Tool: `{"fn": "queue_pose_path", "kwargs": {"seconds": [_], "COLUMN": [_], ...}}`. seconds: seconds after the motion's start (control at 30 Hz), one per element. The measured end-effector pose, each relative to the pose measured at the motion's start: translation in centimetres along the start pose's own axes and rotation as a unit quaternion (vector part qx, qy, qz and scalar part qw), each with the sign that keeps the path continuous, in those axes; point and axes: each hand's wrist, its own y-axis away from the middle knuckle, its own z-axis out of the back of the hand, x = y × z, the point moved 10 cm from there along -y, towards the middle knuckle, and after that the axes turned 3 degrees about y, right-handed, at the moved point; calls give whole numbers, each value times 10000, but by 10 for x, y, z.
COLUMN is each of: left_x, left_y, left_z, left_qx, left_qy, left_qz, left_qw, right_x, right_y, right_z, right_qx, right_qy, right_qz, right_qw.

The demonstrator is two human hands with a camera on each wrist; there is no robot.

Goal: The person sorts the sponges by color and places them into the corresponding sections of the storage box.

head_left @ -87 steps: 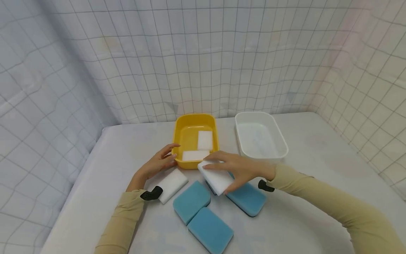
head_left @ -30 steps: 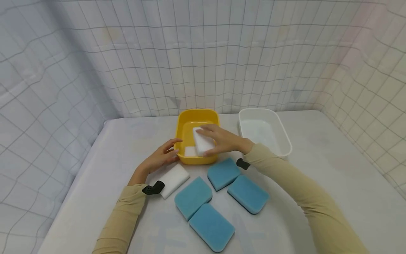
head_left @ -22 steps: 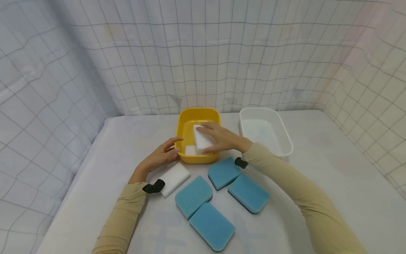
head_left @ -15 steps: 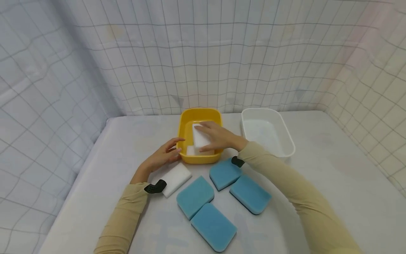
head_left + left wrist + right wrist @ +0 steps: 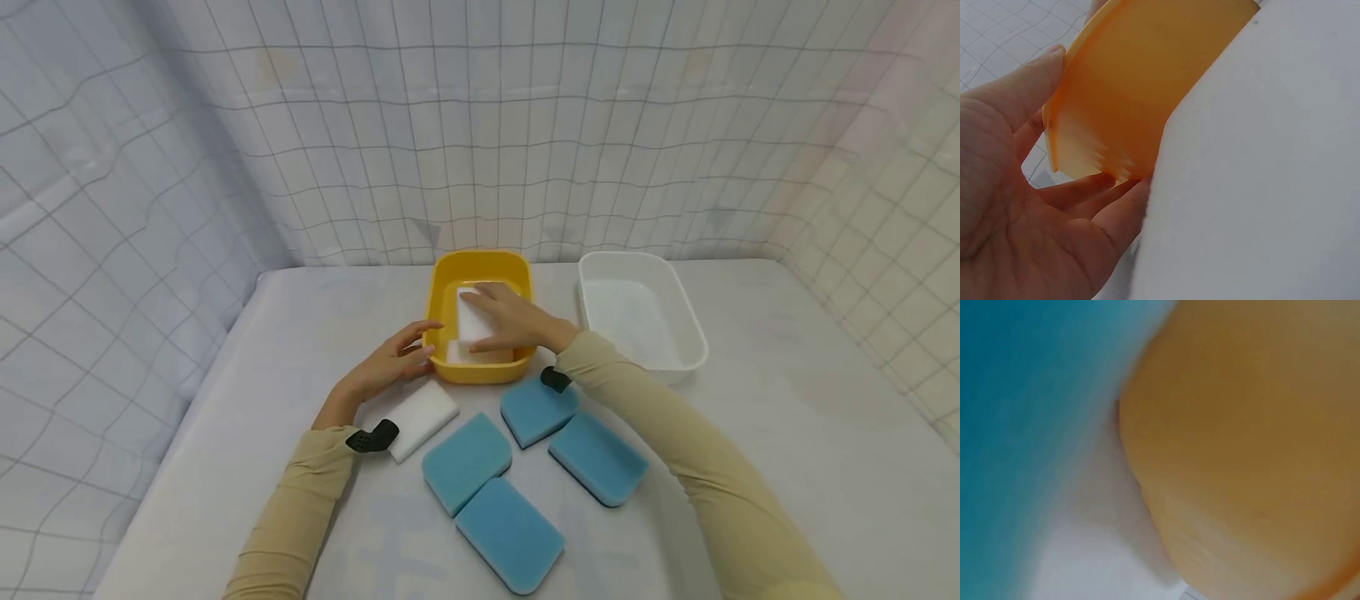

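Observation:
In the head view my right hand pinches a white sponge between thumb and fingers, inside the yellow tub. A second white sponge lies along the tub's near wall, partly under the held one. My left hand grips the tub's near left side; the left wrist view shows its thumb at the rim and the other fingers against the outer wall. Another white sponge lies on the table beside the left wrist. The right wrist view shows only the tub's outside and a blurred blue sponge.
Several blue sponges with dark undersides lie in front of the tub, among them one near the front and one under the right wrist. A white tub stands to the right. Gridded white curtains enclose the table's back and sides.
My right hand has carried the white sponge from above the blue sponges into the yellow tub and lowered it there, shifting it slightly left. The left hand has stayed on the tub.

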Motion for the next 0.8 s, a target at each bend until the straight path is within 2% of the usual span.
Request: {"fn": "queue_pose_path", "kwargs": {"seconds": [0.3, 0.4, 0.6, 0.8], "left_x": [3, 1, 2, 2], "left_y": [0, -2, -2, -1], "left_z": [1, 0, 0, 1], "left_qx": [-3, 11, -3, -2], "left_qy": [81, 77, 58, 28], "left_qz": [23, 5, 76, 44], "left_qw": [10000, 10000, 10000, 10000], "right_x": [-1, -3, -8, -14], "right_y": [-8, -4, 12, 43], "right_z": [1, 4, 8, 21], "right_qx": [-198, -227, -279, -879], "right_qy": [-486, -527, -659, -1190], "right_qz": [-204, -218, -265, -404], "right_qw": [9984, 9981, 9971, 9882]}}
